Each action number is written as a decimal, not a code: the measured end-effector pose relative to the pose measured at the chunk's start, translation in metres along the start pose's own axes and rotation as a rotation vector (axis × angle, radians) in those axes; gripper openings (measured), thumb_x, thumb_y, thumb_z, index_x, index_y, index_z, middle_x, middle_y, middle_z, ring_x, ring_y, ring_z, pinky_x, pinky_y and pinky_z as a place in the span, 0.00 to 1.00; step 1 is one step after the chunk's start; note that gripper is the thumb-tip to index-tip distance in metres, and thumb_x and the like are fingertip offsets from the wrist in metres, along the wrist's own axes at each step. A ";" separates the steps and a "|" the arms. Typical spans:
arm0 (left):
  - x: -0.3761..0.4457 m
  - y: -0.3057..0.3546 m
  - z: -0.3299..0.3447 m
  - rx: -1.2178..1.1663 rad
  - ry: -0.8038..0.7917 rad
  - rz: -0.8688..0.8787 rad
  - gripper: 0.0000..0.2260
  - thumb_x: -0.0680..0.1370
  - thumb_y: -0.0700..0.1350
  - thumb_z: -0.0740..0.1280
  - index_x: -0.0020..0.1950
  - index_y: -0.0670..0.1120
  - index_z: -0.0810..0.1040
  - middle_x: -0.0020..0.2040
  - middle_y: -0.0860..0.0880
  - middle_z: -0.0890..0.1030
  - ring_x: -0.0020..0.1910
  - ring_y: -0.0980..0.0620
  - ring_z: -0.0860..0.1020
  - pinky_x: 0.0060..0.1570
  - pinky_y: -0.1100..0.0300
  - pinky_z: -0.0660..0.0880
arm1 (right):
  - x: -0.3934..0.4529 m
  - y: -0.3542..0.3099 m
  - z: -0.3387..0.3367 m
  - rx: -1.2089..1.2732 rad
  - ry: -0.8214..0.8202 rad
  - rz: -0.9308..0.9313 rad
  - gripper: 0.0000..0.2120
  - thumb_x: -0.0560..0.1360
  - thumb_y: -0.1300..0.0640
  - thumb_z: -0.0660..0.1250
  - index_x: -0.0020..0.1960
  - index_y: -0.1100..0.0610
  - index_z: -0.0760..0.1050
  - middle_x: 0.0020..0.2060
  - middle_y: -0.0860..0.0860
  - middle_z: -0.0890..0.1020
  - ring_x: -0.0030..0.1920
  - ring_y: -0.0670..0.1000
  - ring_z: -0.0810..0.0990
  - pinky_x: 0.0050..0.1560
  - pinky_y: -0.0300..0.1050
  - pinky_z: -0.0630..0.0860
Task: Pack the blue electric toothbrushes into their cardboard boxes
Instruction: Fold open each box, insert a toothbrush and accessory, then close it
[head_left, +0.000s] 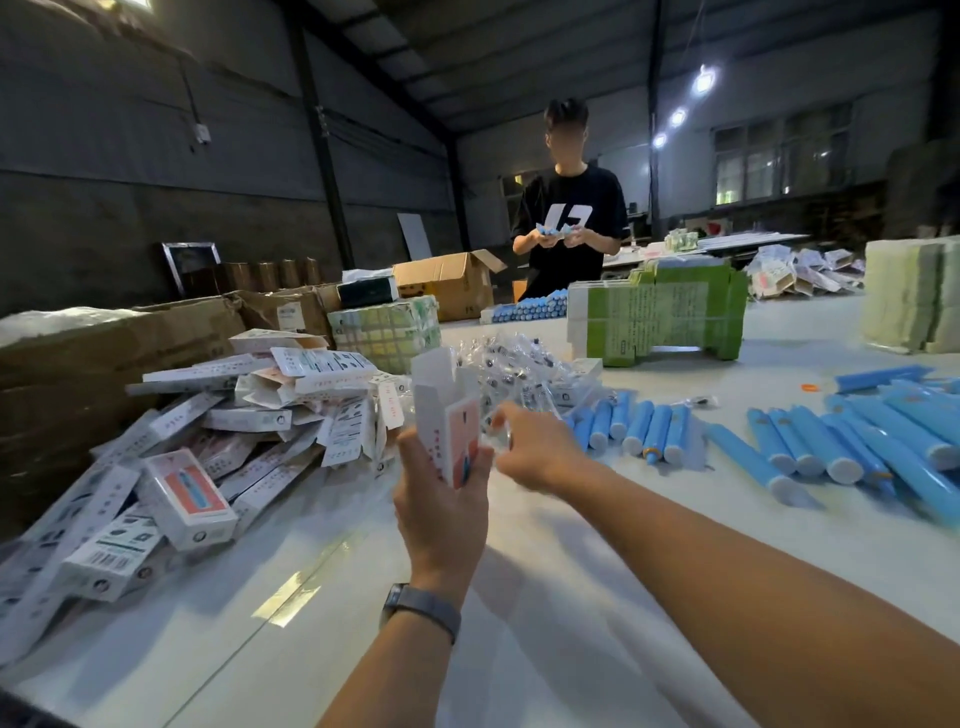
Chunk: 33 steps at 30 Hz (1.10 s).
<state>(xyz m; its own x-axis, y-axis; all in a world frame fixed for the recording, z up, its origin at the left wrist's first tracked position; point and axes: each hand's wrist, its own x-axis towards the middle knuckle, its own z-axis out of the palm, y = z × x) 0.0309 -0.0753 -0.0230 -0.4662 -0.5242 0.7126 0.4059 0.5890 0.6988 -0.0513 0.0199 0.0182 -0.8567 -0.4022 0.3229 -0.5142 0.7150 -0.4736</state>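
Observation:
My left hand (441, 499) grips a white and orange cardboard box (449, 415) upright over the table, its top flaps open. Right beside that box my right hand (535, 447) pinches a small clear plastic packet (496, 434). Behind both hands lies a heap of clear packets (514, 369) with dark parts inside. Several blue electric toothbrushes (639, 426) lie in a row just right of my right hand, and more blue toothbrushes (857, 441) are spread at the far right. A pile of packed and flat boxes (208, 441) covers the table's left side.
A person in a black shirt (571, 228) stands across the white table (519, 571), handling something blue. Green cartons (660, 317) stand at the back, brown shipping boxes (104, 353) on the left, a pale stack (909, 296) at far right.

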 end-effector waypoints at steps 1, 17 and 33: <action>-0.001 0.002 0.001 -0.026 -0.021 0.005 0.24 0.72 0.46 0.77 0.55 0.56 0.62 0.48 0.57 0.77 0.44 0.51 0.79 0.37 0.63 0.76 | -0.005 0.001 -0.015 0.153 0.062 -0.004 0.22 0.74 0.66 0.66 0.65 0.52 0.69 0.44 0.51 0.77 0.43 0.50 0.76 0.43 0.48 0.78; -0.028 0.036 0.018 -0.426 -0.174 0.005 0.24 0.70 0.46 0.73 0.48 0.73 0.64 0.44 0.67 0.79 0.42 0.65 0.80 0.38 0.69 0.77 | -0.104 -0.026 -0.117 0.733 0.525 -0.584 0.21 0.73 0.68 0.69 0.55 0.44 0.70 0.37 0.43 0.77 0.40 0.50 0.81 0.40 0.50 0.83; -0.035 0.041 0.014 -0.221 -0.281 -0.013 0.21 0.67 0.59 0.73 0.50 0.66 0.61 0.45 0.64 0.80 0.37 0.55 0.80 0.33 0.55 0.77 | -0.098 -0.009 -0.100 0.170 0.551 -0.652 0.17 0.71 0.65 0.73 0.59 0.57 0.77 0.46 0.45 0.77 0.44 0.45 0.76 0.42 0.35 0.69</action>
<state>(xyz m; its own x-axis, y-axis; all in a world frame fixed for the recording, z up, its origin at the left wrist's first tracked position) 0.0527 -0.0246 -0.0199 -0.6580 -0.3227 0.6804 0.5447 0.4199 0.7259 0.0409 0.1103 0.0730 -0.2706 -0.3361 0.9021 -0.9322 0.3255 -0.1584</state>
